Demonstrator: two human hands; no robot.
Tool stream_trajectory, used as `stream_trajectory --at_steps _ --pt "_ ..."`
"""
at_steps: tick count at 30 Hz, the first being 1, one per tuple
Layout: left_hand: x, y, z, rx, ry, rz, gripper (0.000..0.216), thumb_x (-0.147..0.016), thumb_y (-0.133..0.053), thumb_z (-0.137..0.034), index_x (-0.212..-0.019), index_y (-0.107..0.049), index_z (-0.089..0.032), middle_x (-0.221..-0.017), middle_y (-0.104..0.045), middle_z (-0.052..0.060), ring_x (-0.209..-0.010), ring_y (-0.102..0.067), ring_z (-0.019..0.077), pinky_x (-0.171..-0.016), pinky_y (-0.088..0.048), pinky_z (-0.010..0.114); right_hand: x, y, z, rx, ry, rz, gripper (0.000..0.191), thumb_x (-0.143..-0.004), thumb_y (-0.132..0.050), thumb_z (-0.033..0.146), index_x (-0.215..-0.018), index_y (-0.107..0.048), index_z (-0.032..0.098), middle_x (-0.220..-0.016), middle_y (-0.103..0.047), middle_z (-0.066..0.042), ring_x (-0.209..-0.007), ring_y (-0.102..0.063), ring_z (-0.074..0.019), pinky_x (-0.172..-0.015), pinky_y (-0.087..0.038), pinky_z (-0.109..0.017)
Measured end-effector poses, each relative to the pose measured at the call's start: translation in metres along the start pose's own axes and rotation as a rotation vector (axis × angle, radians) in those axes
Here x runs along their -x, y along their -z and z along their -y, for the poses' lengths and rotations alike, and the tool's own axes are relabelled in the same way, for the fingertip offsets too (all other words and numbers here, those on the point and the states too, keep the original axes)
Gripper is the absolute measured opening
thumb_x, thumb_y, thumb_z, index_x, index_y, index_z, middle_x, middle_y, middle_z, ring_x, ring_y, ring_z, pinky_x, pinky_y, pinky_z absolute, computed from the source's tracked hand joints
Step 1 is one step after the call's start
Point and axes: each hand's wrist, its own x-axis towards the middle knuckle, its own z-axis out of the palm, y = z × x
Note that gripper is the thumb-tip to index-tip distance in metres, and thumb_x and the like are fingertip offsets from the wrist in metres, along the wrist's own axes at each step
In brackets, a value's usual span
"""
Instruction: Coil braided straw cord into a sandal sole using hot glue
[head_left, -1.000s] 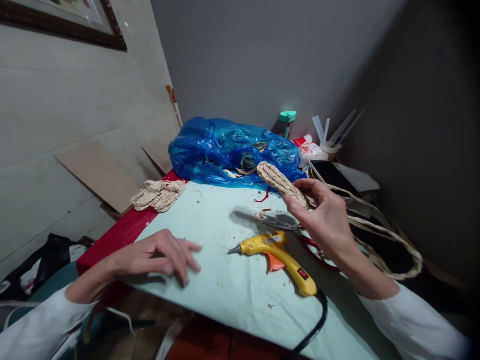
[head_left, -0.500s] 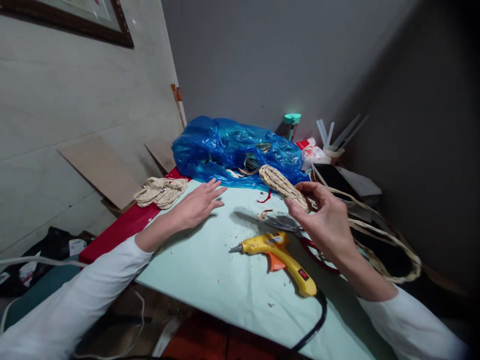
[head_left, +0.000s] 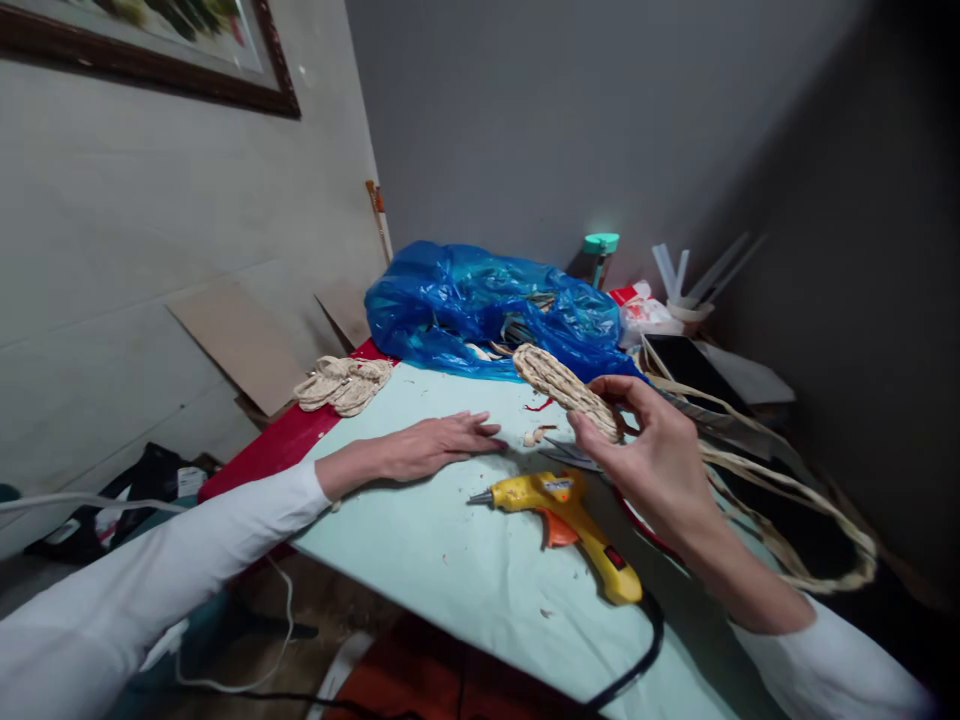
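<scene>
My right hand (head_left: 649, 440) pinches a flat oval piece of braided straw (head_left: 566, 388) between thumb and fingers, held above the table. A long straw braid (head_left: 817, 565) loops off to the right beyond my wrist. Palm down on the pale green table cover (head_left: 420, 560), my left hand (head_left: 442, 445) holds nothing, its fingers stretched towards the right. Below the braided piece lie a yellow hot glue gun (head_left: 559, 495), its nozzle pointing left, and scissors (head_left: 574, 455) partly hidden by my right hand. A small straw scrap (head_left: 536, 436) sits near the blades.
Several oval braided pieces (head_left: 345, 385) are piled at the left on a red strip (head_left: 262, 445). A blue plastic bag (head_left: 480, 300) with straw strands stands at the back. Glue sticks (head_left: 671, 270) rise from a cup. The gun's black cord (head_left: 637, 655) crosses the front edge.
My left hand has slid right across the table, towards the scissors. My right hand still holds the braided piece. The whole view has shifted slightly.
</scene>
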Motion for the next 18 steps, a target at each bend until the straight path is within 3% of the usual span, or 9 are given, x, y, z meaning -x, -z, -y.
stream_trajectory --at_steps 8,11,13,15,16,18 --pt "0.034 0.000 -0.025 0.170 0.004 0.010 0.046 -0.104 -0.031 -0.028 -0.144 -0.053 -0.030 -0.157 -0.042 0.002 -0.149 -0.034 0.0210 -0.125 -0.021 0.044 0.002 -0.004 -0.001 0.011 0.081 0.015 0.034 -0.078 -0.064 0.049 -0.095 -0.064 0.019 -0.092 -0.069 -0.006 -0.080 -0.065 -0.0236 -0.076 -0.050 -0.037" --pt "0.061 0.007 -0.034 0.275 0.045 0.019 0.042 -0.102 -0.038 -0.031 -0.139 -0.058 -0.030 -0.149 -0.053 0.003 -0.145 -0.041 0.0226 -0.124 -0.021 0.046 0.003 -0.005 -0.003 0.032 0.104 0.015 0.034 -0.078 -0.064 0.049 -0.095 -0.064 0.019 -0.092 -0.069 -0.006 -0.082 -0.065 -0.0244 -0.076 -0.050 -0.038" --pt "0.085 0.020 -0.036 0.363 0.080 0.069 0.037 -0.101 -0.044 -0.035 -0.127 -0.069 -0.029 -0.134 -0.067 0.005 -0.137 -0.052 0.0237 -0.121 -0.030 0.044 0.003 -0.005 -0.005 0.039 0.123 0.012 0.034 -0.079 -0.064 0.049 -0.096 -0.063 0.020 -0.091 -0.069 -0.006 -0.081 -0.065 -0.0242 -0.075 -0.049 -0.037" --pt "0.108 0.038 -0.037 0.466 0.095 0.160 0.032 -0.092 -0.060 -0.046 -0.110 -0.079 -0.028 -0.094 -0.081 0.006 -0.100 -0.076 0.0256 -0.103 -0.053 0.039 0.003 -0.006 -0.006 0.041 0.148 0.004 0.033 -0.080 -0.064 0.048 -0.096 -0.063 0.020 -0.090 -0.069 -0.006 -0.079 -0.065 -0.0238 -0.073 -0.049 -0.037" --pt "0.116 0.047 -0.037 0.511 0.109 0.172 0.039 -0.087 -0.065 -0.052 -0.110 -0.079 -0.024 -0.082 -0.081 0.008 -0.082 -0.078 0.0270 -0.087 -0.061 0.037 0.003 -0.007 -0.007 0.041 0.162 0.002 0.032 -0.081 -0.064 0.047 -0.097 -0.063 0.020 -0.091 -0.068 -0.006 -0.079 -0.065 -0.0236 -0.072 -0.048 -0.036" --pt "0.119 0.060 -0.038 0.588 0.131 0.083 0.052 -0.089 -0.058 -0.058 -0.117 -0.076 -0.018 -0.081 -0.080 0.014 -0.066 -0.077 0.0269 -0.064 -0.063 0.035 0.005 -0.009 -0.006 0.038 0.200 -0.001 0.030 -0.082 -0.064 0.046 -0.097 -0.063 0.020 -0.091 -0.068 -0.006 -0.078 -0.065 -0.0229 -0.071 -0.048 -0.035"
